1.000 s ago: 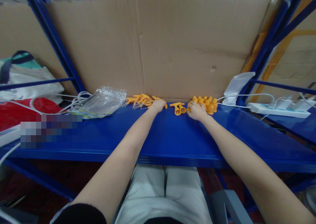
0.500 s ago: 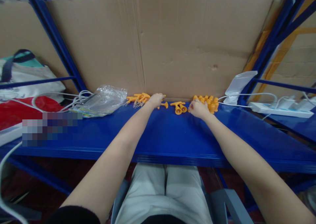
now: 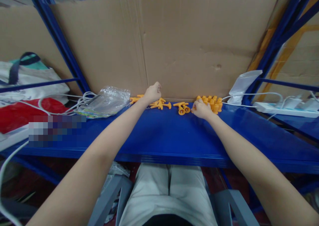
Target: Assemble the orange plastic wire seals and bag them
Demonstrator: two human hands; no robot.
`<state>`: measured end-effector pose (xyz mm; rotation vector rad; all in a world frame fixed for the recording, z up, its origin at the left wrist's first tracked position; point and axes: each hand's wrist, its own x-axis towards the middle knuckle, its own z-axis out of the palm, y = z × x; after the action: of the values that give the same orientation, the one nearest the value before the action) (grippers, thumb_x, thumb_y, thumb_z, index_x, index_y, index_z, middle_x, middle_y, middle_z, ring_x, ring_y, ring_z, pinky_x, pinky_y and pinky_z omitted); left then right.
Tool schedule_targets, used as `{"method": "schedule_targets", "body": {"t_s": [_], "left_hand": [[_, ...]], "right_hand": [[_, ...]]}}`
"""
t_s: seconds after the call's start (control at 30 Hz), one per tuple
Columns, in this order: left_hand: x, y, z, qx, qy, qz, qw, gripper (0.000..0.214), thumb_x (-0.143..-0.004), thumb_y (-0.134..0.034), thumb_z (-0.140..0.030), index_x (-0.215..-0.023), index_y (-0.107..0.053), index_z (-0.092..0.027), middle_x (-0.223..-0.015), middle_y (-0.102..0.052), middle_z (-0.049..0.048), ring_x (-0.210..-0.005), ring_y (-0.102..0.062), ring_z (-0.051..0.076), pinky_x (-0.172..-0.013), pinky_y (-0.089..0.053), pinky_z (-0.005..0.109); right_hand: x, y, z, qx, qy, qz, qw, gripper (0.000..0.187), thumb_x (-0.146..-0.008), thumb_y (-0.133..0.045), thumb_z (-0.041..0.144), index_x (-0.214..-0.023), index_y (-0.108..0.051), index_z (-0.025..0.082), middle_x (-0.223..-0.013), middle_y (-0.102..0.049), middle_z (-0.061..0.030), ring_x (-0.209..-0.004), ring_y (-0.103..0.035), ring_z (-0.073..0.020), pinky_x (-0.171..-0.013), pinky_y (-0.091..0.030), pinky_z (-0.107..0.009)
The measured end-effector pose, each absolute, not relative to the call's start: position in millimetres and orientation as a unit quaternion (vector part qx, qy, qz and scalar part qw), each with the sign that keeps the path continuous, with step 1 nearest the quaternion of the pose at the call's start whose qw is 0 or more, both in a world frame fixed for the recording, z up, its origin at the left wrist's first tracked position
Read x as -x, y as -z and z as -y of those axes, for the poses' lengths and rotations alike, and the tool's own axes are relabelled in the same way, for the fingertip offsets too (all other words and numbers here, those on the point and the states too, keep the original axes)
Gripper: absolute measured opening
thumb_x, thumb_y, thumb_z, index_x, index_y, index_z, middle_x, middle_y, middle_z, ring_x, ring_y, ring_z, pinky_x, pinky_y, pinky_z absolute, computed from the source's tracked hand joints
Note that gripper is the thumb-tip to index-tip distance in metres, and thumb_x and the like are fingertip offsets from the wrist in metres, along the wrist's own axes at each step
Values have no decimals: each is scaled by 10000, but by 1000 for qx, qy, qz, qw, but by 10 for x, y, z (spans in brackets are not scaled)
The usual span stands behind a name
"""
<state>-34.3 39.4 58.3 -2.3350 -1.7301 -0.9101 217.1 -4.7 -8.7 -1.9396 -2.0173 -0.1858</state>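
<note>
My left hand (image 3: 152, 92) is raised off the blue shelf (image 3: 159, 136), fingers pinched on a small metal chain or ring, above a loose pile of orange T-shaped pieces with chains (image 3: 159, 104). My right hand (image 3: 201, 108) rests curled on the shelf beside a tight cluster of orange plastic parts (image 3: 211, 104); its fingers touch the cluster, and what they hold is hidden. Between the hands lie two orange bell-shaped pieces (image 3: 182, 109).
A brown cardboard sheet (image 3: 174, 40) stands behind the shelf. A clear plastic bag (image 3: 104, 100) and white cables (image 3: 62, 101) lie at the left, next to a red and white cloth bag (image 3: 22, 86). A white power strip (image 3: 284, 107) sits at the right.
My left hand has lifted from the orange pile and drawn slightly left, pinching a small metal piece. My right hand has stayed by the orange cluster.
</note>
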Motion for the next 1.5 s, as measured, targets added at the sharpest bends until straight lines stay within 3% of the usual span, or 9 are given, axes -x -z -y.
{"method": "schedule_targets", "body": {"t_s": [0.2,0.47,0.57,0.8,1.0,1.2,1.37,1.5], "left_hand": [[311,-492,-251,750,322,565,-120,413,-734,-559,-2,-1132,-576,-114,-856,-680,46,-732,-624,143,-743,-496,253],[266,-46,-247,730,389,523,-206,150,-860,-552,-109,-995,-536,-173,-682,-596,-41,-494,-524,72,-561,-461,193],[304,14,-251,747,387,504,-195,121,-863,-579,-179,-977,-537,-176,-703,-613,-30,-521,-549,84,-574,-473,210],[392,112,-318,807,312,499,-44,141,-776,-649,-284,-751,-560,-178,-720,-609,7,-719,-592,163,-719,-486,285],[385,227,-376,821,261,504,-53,274,-781,-666,-317,-982,-591,-146,-885,-652,59,-819,-625,201,-792,-508,338],[355,254,-332,816,279,495,-104,582,-786,-663,-244,-1316,-465,-104,-997,-647,93,-967,-639,235,-912,-508,380],[320,264,-318,788,314,497,-185,667,-803,-549,-102,-1430,-320,-108,-936,-637,52,-868,-635,179,-896,-540,387],[304,239,-310,772,329,497,-221,634,-770,-512,-36,-1384,-381,-128,-905,-617,22,-850,-623,148,-906,-550,377]], "right_hand": [[-2149,67,71,684,62,707,169,257,-874,-471,236,-1085,-583,142,-1300,-538,-195,-1245,-513,-353,-1042,-364,-594],[-2161,96,62,682,68,708,171,271,-872,-477,255,-1100,-580,149,-1328,-531,-200,-1243,-518,-359,-1041,-354,-612],[-2167,99,65,685,65,705,174,311,-865,-476,254,-1141,-567,142,-1332,-533,-206,-1247,-513,-366,-1042,-348,-626],[-2167,95,70,686,68,703,177,456,-866,-463,283,-1284,-522,113,-1428,-472,-220,-1289,-479,-378,-1083,-309,-627],[-2147,52,95,687,88,701,171,380,-866,-479,257,-1200,-614,135,-1364,-544,-206,-1240,-519,-387,-1045,-338,-621],[-2102,-11,146,686,101,694,195,286,-898,-452,228,-1045,-685,150,-1202,-655,-172,-1138,-602,-343,-972,-419,-512],[-2076,-5,115,684,75,692,221,307,-906,-452,230,-1079,-692,145,-1092,-714,-170,-1035,-661,-319,-871,-488,-421],[-2043,59,62,641,24,734,223,337,-901,-525,245,-1188,-648,118,-1058,-726,-152,-965,-683,-252,-843,-508,-343]]}}
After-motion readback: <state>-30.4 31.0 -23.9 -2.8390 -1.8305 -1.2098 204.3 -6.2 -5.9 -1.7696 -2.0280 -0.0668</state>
